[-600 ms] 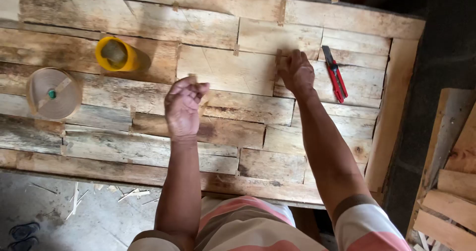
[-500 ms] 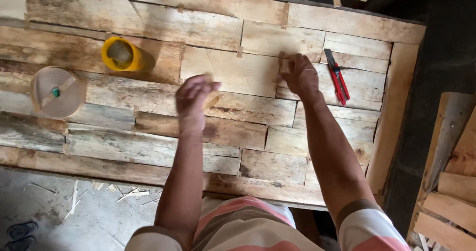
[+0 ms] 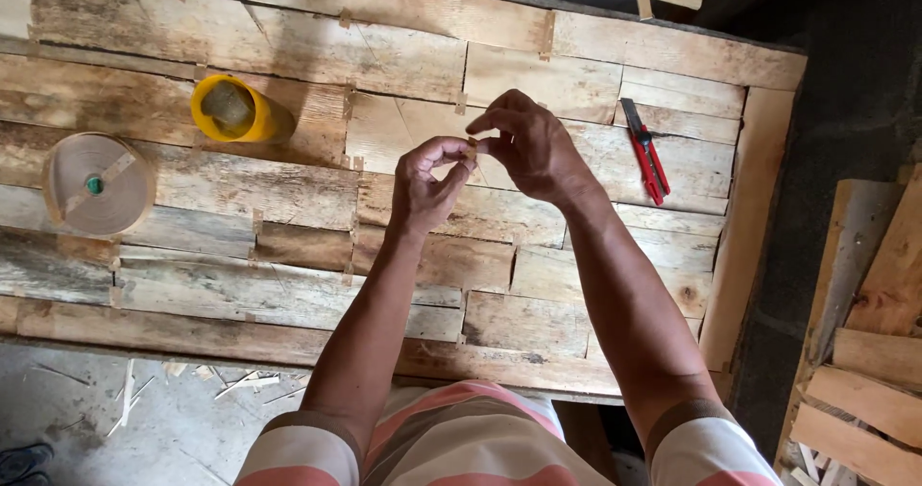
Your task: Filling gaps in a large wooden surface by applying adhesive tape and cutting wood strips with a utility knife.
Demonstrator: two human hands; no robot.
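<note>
Both hands meet above the middle of the table [image 3: 288,174], which is made of many rough wood pieces fitted side by side. The left hand [image 3: 427,183] and the right hand [image 3: 533,145] pinch one tiny brown bit of tape [image 3: 472,143] between their fingertips. The bit is so small that I cannot tell its shape well. Each hand is closed on it with thumb and first finger, and the other fingers are curled loosely. The bit is in the air, just over the boards, not touching them.

To do this step well, I think the fingers should hold the bit only by its edges, so the sticky side stays clean. Both hands should pull gently, so it stays flat and does not fold on itself. Small brown strips already sit over many of the cracks between the wood pieces, so this one probably belongs across a crack too.

From the hands, the roll of brown tape [image 3: 98,183] lies far off at nine o'clock, flat on the table. A yellow cup [image 3: 230,109] lies on its side at about ten o'clock, nearer than the roll. A red cutter [image 3: 645,150] rests at three o'clock, just beside the right hand. More wood planks [image 3: 864,352] are stacked well apart at four o'clock, off the table.
</note>
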